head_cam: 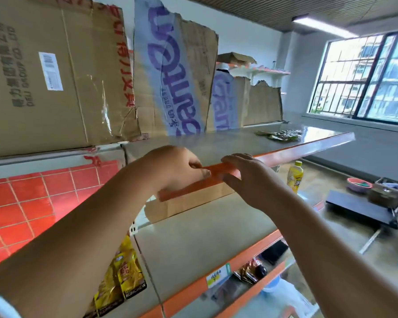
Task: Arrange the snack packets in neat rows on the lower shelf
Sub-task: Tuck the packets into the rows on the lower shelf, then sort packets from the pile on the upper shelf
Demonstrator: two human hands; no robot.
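Head view: left hand (177,167) and right hand (253,180), both in a grip on orange shelf edge (221,169).

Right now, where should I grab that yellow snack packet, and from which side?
Pinch the yellow packet by its black-banded bottom edge, coming from the open front of the shelf. It lies flat, so only a thin edge can be pinched, and that end points toward the front. First free a hand: the left hand and right hand both hold the orange strip.

Left cardboard box (44,72): "DELI GROUP CO., LTD" (turned sideways)
Yellow snack packets (122,278): roughly "KONCHOW"
Shelf price tag (216,277): handwriting, unreadable
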